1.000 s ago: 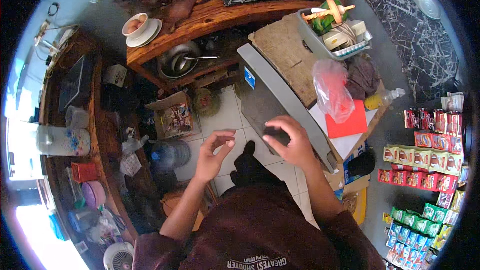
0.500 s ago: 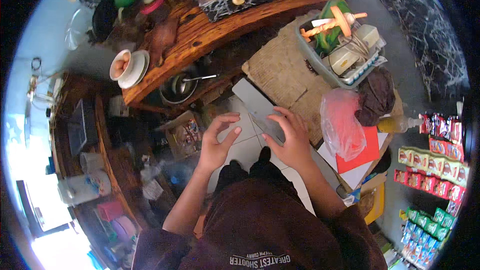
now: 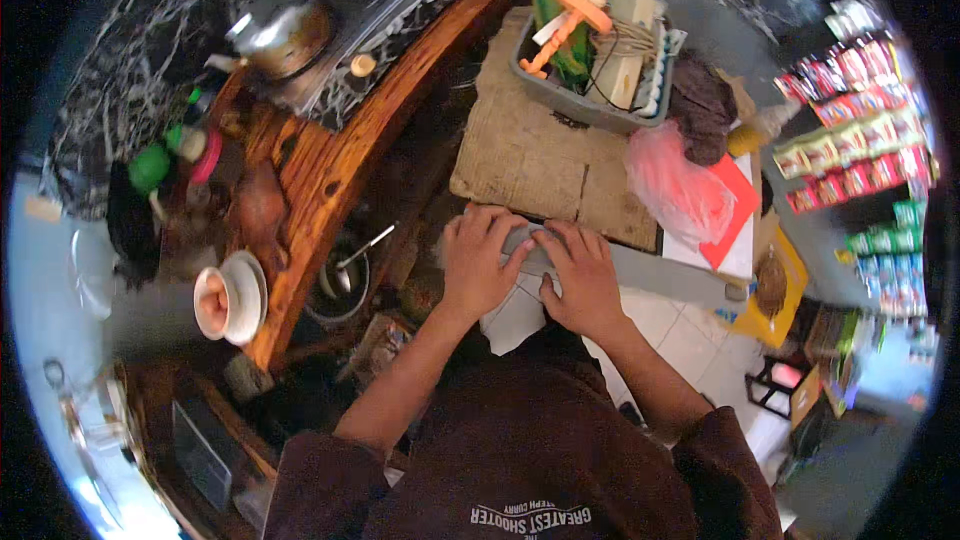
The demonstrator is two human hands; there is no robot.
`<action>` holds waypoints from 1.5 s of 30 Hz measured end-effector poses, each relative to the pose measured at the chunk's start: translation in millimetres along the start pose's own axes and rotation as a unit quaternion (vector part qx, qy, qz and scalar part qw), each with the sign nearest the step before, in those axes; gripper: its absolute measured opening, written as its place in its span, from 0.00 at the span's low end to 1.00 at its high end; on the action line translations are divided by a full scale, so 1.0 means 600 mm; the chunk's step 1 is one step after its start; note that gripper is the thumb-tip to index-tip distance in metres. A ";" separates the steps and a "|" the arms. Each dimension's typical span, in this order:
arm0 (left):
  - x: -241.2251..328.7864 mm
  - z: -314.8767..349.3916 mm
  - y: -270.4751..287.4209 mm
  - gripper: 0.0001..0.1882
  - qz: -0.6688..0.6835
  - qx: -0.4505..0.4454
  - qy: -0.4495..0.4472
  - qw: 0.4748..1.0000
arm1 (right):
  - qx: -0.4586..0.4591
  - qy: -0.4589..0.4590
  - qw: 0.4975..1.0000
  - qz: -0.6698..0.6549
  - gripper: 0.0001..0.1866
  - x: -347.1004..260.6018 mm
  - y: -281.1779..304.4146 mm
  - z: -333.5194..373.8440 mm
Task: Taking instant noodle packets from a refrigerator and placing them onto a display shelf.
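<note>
Both hands are at the near edge of a cardboard-topped surface with a long grey front edge (image 3: 680, 277). My left hand (image 3: 484, 262) lies over that edge, fingers pointing away from me and slightly bent. Close beside it on the right, my right hand (image 3: 582, 278) rests on the same edge, its thumb turned toward the left one. No loose object shows in either hand, though the undersides of the fingers are hidden. The worn brown cardboard (image 3: 530, 155) begins just beyond my fingertips.
A grey bin (image 3: 590, 110) of odds and ends stands on the cardboard. To its right lie a dark cloth (image 3: 703, 105), a pinkish plastic bag (image 3: 672, 185) and red paper (image 3: 738, 202). A wooden counter (image 3: 325, 180) holds a kettle (image 3: 285, 40) and a white bowl (image 3: 225, 302). Snack packets (image 3: 850, 155) hang at right.
My hands have gone from hovering apart, fingers curved, to lying close together on the grey edge. The view has turned, and the cardboard surface now lies straight ahead of me.
</note>
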State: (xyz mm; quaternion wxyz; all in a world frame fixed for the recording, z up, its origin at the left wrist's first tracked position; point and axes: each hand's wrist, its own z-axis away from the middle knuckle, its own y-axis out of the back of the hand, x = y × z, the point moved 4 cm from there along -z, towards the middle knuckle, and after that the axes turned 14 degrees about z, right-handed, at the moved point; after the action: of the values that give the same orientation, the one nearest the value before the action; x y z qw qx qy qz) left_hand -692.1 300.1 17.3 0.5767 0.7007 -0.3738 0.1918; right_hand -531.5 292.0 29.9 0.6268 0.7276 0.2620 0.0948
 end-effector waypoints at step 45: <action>0.134 0.339 -0.106 0.31 0.142 -0.521 0.008 0.842 | 0.072 -0.175 0.982 -0.019 0.21 -0.141 0.035 0.431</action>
State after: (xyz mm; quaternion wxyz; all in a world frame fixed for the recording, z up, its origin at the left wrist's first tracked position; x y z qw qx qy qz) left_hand -625.7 85.9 -21.5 0.8262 0.2348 -0.5093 0.0547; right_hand -477.0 25.2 15.5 0.6108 0.7709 0.1684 -0.0648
